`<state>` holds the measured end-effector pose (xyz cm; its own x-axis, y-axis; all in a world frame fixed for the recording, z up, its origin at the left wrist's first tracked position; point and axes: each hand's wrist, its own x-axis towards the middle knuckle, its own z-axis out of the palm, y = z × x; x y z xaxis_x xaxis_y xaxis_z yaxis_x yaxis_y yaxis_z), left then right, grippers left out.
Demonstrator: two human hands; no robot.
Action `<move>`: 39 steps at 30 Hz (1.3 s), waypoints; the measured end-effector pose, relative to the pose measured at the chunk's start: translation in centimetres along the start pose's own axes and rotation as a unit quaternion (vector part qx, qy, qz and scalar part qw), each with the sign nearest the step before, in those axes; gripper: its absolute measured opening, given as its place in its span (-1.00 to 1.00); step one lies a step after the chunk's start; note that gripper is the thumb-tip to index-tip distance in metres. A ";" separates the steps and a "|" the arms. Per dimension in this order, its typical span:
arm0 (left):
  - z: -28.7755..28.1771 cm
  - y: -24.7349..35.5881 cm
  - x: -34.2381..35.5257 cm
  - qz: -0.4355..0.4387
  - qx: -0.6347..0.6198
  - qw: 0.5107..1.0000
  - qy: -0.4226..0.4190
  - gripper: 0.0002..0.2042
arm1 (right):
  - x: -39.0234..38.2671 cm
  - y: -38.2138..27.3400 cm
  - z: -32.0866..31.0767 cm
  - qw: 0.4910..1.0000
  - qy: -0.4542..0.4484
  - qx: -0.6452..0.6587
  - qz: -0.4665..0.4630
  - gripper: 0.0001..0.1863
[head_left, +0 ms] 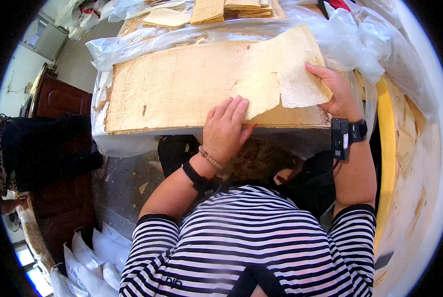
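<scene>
Plastic-draped table [125,145], white sacks [90,267], right hand [338,93] holding pale sheet [296,69]

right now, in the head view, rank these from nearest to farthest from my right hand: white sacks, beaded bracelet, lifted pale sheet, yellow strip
From your right hand:
1. Lifted pale sheet: in its grip.
2. Yellow strip: just to the right.
3. Beaded bracelet: left and lower.
4. White sacks: far lower left.
</scene>
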<state>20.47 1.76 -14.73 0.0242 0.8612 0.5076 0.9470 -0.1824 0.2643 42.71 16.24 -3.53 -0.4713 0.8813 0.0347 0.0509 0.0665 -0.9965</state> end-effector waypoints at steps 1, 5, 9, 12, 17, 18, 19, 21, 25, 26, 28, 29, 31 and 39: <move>0.2 -0.1 -0.1 -0.009 -0.005 1.000 0.030 -0.50 | 0.2 -0.3 -0.9 0.982 -0.062 -0.160 -0.082 -0.52; 1.5 -1.8 0.7 0.007 0.021 0.996 0.085 -0.70 | 2.5 3.4 -6.6 0.891 -0.102 -0.369 -0.245 -0.59; -0.6 -2.6 1.8 -0.024 -0.031 0.992 0.124 -0.79 | 3.7 -0.1 -2.5 0.924 -0.001 0.305 0.231 -0.63; -2.5 -3.4 2.6 -0.098 -0.046 0.991 0.078 -0.84 | 3.4 -1.5 -0.8 0.928 0.032 0.312 0.203 -0.60; -5.1 -4.9 2.9 -0.059 -0.049 0.995 -0.068 -0.67 | 2.9 -0.7 0.5 0.928 -0.021 0.328 0.178 -0.58; -4.9 -5.0 2.3 -0.061 -0.049 0.995 -0.068 -0.67 | 2.5 0.1 0.8 0.926 -0.024 0.336 0.168 -0.57; -4.5 -5.2 1.2 -0.021 -0.092 0.995 -0.031 -0.70 | 0.9 1.6 0.3 0.917 0.022 0.361 0.167 -0.53; -5.1 -4.8 -0.9 0.021 -0.150 0.988 0.027 -0.77 | 0.2 3.0 -1.9 0.911 0.025 0.367 0.190 -0.46; -5.5 -5.3 -6.3 0.019 -0.138 0.988 0.059 -0.82 | -3.1 5.4 -1.9 0.891 0.033 0.432 0.138 -0.33; -5.2 -4.9 -7.0 0.017 -0.137 0.989 0.059 -0.82 | -4.2 6.1 -1.3 0.891 0.032 0.431 0.140 -0.33; -4.5 -4.4 -7.5 -0.021 -0.115 0.992 0.038 -0.82 | -5.2 7.0 0.1 0.851 -0.033 0.518 0.081 -0.17; -4.4 -4.6 -8.0 -0.018 -0.114 0.992 0.045 -0.82 | -5.2 6.2 1.3 0.865 0.047 0.485 0.121 -0.01; -3.9 -4.3 -8.5 -0.053 -0.111 0.992 0.037 -0.81 | -6.1 8.9 2.4 0.863 -0.030 0.493 0.105 0.02; -3.1 -4.5 -8.8 -0.056 -0.077 0.995 0.010 -0.67 | -4.2 6.4 10.1 0.959 0.011 0.178 0.220 -0.41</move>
<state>15.01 -6.47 -17.88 -0.0868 0.8709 0.4838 0.8829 -0.1577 0.4423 36.08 8.26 -10.86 -0.4535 0.7977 -0.3975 -0.0647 -0.4743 -0.8780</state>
